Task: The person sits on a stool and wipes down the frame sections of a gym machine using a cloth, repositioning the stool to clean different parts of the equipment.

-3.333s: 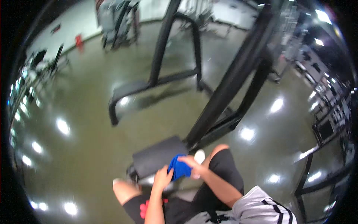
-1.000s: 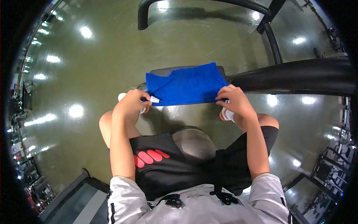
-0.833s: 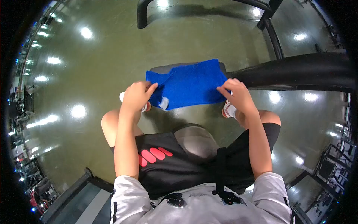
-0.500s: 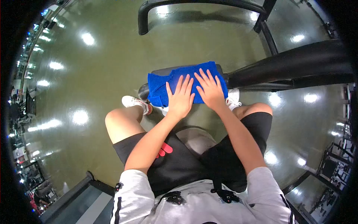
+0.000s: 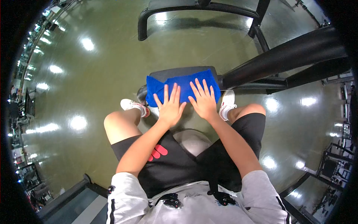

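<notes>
A blue cloth (image 5: pixel 181 81) lies spread over a dark padded footplate (image 5: pixel 175 72) between my feet. On the cloth's left half, my left hand (image 5: pixel 170 107) rests with its fingers spread and the palm toward the near edge. My right hand (image 5: pixel 204 102) lies flat on the right half, fingers apart. Neither hand grips the cloth. Above the cloth, the far strip of the grey-black pad shows bare. The cloth's left end is creased and folded.
A thick black machine beam (image 5: pixel 291 56) runs from the pad to the right. Beyond it stands a curved black frame (image 5: pixel 201 6). A rounded grey object (image 5: pixel 192 141) sits between my knees. White shoes (image 5: pixel 226 102) flank the pad. Gym equipment lines both sides.
Both hands have drawn toward me, and the cloth's far edge has come nearer, uncovering more of the pad. My view has shifted slightly.
</notes>
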Demonstrator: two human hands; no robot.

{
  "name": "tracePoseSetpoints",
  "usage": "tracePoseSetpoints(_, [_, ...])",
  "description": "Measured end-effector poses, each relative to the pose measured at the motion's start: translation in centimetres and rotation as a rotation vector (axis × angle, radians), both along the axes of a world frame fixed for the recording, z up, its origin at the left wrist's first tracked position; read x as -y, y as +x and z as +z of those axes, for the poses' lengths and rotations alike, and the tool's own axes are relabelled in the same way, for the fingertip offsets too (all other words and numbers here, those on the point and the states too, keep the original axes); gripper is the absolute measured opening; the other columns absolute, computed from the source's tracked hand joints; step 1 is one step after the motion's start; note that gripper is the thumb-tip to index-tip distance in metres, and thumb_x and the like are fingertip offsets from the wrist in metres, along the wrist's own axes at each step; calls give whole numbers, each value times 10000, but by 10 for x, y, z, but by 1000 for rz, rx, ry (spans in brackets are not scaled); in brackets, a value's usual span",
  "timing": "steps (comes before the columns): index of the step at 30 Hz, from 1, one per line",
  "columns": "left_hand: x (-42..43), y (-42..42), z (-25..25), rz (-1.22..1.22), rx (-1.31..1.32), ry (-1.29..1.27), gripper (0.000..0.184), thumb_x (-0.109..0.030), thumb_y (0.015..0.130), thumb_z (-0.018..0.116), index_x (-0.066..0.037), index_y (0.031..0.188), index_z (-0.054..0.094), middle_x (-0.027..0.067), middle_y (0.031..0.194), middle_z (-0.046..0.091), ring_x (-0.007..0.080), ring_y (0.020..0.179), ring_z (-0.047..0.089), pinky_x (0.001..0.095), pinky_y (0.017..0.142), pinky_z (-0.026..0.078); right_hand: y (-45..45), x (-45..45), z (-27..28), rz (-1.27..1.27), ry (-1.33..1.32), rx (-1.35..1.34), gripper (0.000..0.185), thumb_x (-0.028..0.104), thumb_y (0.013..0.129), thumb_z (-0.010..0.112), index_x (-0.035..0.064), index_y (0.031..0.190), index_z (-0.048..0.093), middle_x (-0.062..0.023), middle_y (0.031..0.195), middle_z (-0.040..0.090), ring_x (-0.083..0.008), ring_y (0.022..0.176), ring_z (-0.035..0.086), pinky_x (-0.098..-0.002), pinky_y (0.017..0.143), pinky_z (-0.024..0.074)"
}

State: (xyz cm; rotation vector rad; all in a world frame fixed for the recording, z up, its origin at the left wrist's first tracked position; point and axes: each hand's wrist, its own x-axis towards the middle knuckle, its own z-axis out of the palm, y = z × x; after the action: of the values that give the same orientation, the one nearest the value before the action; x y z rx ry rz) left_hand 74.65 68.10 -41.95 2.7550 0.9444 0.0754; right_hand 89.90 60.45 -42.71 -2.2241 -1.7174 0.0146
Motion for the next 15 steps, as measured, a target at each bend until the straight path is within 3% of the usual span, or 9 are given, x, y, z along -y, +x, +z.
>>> tracePoseSetpoints(2, [1, 18, 6, 227, -78, 78, 649, -452, 892, 394, -138, 1430, 211, 34, 1511, 96, 344, 1383, 21, 739, 936, 4, 0, -4, 0, -36, 12, -10, 572, 404, 855, 496, 216, 1376, 354, -43, 1452, 281, -300, 1342, 222, -512, 1065, 170])
tracePoseSetpoints(4, [-2, 26, 3, 252, -46, 99, 657, -461, 882, 404, -147, 1428, 218, 29, 1511, 95, 403, 1368, 3, 781, 883, 22, -1, -6, 1, -54, 18, -3, 562, 398, 852, 497, 224, 1370, 365, -39, 1449, 290, -304, 1342, 223, -522, 1060, 170])
tracePoseSetpoints(9, [-25, 33, 5, 203, -75, 133, 642, -463, 886, 388, -151, 1424, 228, 34, 1506, 119, 405, 1364, 31, 802, 851, 63, 0, -21, 2, -85, 12, -19, 535, 391, 881, 452, 218, 1377, 350, -53, 1459, 267, -325, 1346, 207, -560, 1043, 157])
tracePoseSetpoints(15, [-61, 49, -7, 165, -71, 200, 592, -444, 899, 366, -178, 1415, 251, 19, 1496, 156, 357, 1372, 67, 786, 885, 66, 12, -53, -7, -118, 125, 57, 526, 388, 843, 503, 176, 1320, 437, -75, 1404, 362, -336, 1304, 288, -564, 1029, 200])
